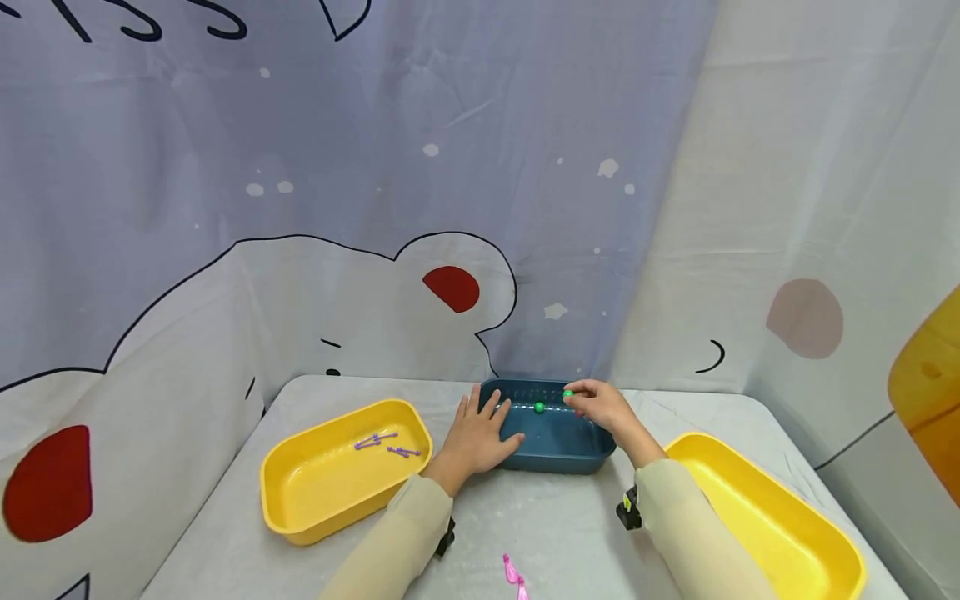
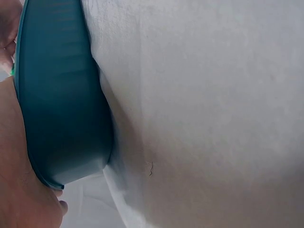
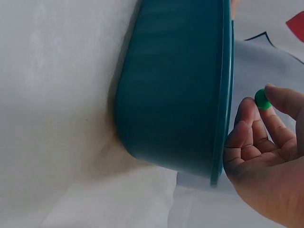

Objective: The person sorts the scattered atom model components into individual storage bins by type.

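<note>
A dark teal tray (image 1: 555, 462) sits at the back of the table, one green ball (image 1: 539, 407) lying inside it. My right hand (image 1: 602, 407) is over the tray's right end, pinching a second green ball (image 3: 262, 99) between thumb and fingertip. In the right wrist view that ball is held up beyond the tray's rim, the other fingers curled. At the tray's left end, my left hand (image 1: 477, 437) rests on the rim with its fingers spread. The left wrist view shows the tray's outer wall (image 2: 66, 104) beside this hand; most of its fingers are hidden there.
To the left stands a yellow tray (image 1: 307, 492) with several small purple sticks (image 1: 375, 441) in it. Another yellow tray (image 1: 772, 525) is at the right, partly behind the right forearm. Pink pieces (image 1: 513, 573) lie near the table's front. A printed curtain hangs behind.
</note>
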The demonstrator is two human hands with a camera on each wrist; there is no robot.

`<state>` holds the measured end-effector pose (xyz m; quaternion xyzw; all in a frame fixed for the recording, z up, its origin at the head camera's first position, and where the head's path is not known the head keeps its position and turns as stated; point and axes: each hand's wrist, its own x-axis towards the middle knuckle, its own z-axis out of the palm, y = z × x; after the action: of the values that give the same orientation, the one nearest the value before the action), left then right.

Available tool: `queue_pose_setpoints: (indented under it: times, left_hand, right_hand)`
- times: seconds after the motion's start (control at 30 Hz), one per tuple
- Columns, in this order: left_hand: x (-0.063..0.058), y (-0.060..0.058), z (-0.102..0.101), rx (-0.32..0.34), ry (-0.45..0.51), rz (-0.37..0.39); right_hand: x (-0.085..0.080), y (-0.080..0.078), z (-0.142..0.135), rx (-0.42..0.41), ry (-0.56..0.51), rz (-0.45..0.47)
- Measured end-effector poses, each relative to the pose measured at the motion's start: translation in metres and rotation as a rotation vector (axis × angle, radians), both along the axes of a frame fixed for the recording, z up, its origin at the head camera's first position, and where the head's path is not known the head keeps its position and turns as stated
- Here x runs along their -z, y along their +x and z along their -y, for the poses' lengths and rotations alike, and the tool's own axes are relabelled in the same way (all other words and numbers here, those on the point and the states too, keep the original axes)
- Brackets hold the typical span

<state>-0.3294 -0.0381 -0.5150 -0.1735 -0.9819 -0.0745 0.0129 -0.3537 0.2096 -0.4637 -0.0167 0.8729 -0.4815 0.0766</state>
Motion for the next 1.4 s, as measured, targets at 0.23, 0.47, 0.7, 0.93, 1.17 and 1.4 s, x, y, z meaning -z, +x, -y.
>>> queue_pose_setpoints:
  times: [0.23, 0.47, 0.7, 0.93, 1.17, 1.4]
  left_hand:
    - [-0.002, 0.001, 0.001, 0.004, 0.004, 0.000]
    - [-0.003, 0.003, 0.000, 0.009, 0.003, 0.008]
    - [-0.002, 0.002, -0.001, 0.016, -0.003, 0.015]
    - [-0.004, 0.001, 0.001, 0.009, -0.011, 0.011]
    - [-0.004, 0.000, 0.001, 0.011, 0.000, 0.011]
    - [-0.007, 0.002, 0.002, 0.016, 0.025, 0.019]
  right_hand:
    - [0.000, -0.005, -0.003, 0.045, -0.014, 0.016]
    - [-0.004, -0.005, -0.007, 0.071, 0.038, -0.003]
    - [-0.012, 0.000, -0.019, 0.101, 0.091, 0.014]
    - [-0.029, 0.020, -0.027, 0.085, 0.085, 0.004]
    - [-0.038, 0.049, -0.046, 0.078, 0.135, -0.023]
    - [-0.039, 0.082, -0.074, 0.063, 0.185, -0.069]
